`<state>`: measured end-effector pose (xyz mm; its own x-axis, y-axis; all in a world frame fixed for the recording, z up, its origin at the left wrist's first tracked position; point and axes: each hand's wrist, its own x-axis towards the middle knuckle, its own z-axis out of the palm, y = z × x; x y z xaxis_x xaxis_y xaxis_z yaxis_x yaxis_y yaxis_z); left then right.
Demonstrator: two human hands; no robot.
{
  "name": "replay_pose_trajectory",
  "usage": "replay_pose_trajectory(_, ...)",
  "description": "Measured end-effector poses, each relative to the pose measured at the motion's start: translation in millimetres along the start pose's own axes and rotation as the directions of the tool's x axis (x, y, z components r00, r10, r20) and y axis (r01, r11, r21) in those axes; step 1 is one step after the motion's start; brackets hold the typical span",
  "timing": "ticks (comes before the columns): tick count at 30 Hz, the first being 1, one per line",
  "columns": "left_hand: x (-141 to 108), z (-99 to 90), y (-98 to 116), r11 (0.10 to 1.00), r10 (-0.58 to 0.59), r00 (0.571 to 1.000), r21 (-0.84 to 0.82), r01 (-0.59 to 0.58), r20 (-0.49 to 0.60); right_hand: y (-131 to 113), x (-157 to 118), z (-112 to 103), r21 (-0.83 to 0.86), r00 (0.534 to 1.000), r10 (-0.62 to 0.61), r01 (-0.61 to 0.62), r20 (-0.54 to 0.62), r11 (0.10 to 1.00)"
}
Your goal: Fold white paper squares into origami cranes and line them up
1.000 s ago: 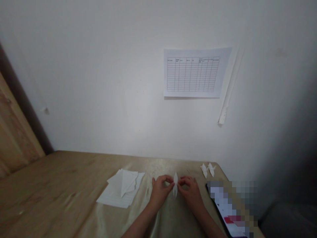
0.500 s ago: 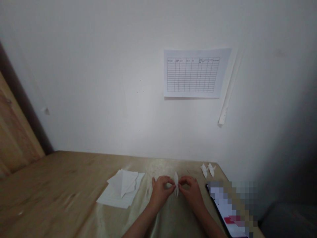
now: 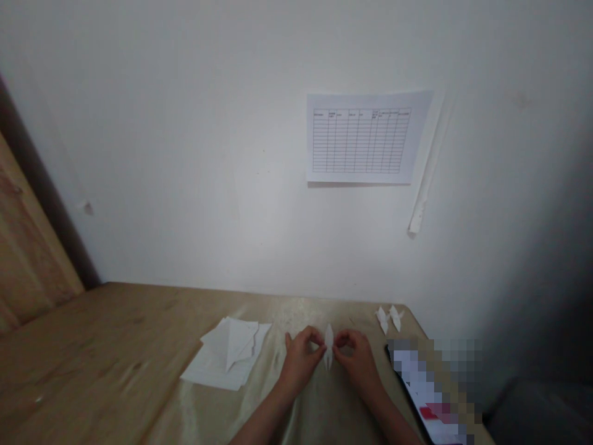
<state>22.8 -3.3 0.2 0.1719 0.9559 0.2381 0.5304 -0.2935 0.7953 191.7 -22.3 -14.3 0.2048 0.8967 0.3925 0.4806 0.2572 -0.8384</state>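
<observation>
White folded paper piece: it is slim and pointed, between the two hands, above or on the bench; which one, I cannot tell. One tip points to twelve o'clock, and the other end, which looks split, to six.
Left hand: thumb and finger are closed in a pinch at the nine o'clock side of the piece.
Right hand: it makes a similar pinch at the three o'clock side. The hands are apart, with only the piece between them.
Reason of the grip: probably opposite pinches keep such light paper steady and centred, and leave both ends uncovered.
Sheets: they lie in a loose pile at nine o'clock from the piece, a creased one on top; this seems a place within reach of the left hand.
Small folded shapes: a pair sits at two o'clock, near the bench corner, maybe to be out of the way of the fingers.
Lit screen: it lies at four o'clock, partly blurred, perhaps put there for easy viewing.
Printed grid: it hangs on the wall, near twelve o'clock, above the work.
</observation>
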Motion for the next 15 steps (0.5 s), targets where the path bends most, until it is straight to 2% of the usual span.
replay_pose_trajectory(4,-1.7,-0.9,2.9,0.999,-0.017,1.000,0.048,0.016,0.011,1.3,-0.6,1.2,-0.039,1.000,0.015,-0.016,-0.014,0.999)
replay_pose_trajectory(9,-4.5,-0.4,8.9,0.992,-0.022,1.000,0.126,0.020,0.011,2.6,-4.1,4.0,-0.220,1.000,0.004,0.001,0.020,0.976)
replay_pose_trajectory(15,-3.7,5.9,2.9,0.978,-0.027,0.999,0.206,0.018,0.042,1.0,-8.6,5.5,-0.353,0.997,-0.004,0.030,0.074,0.935)
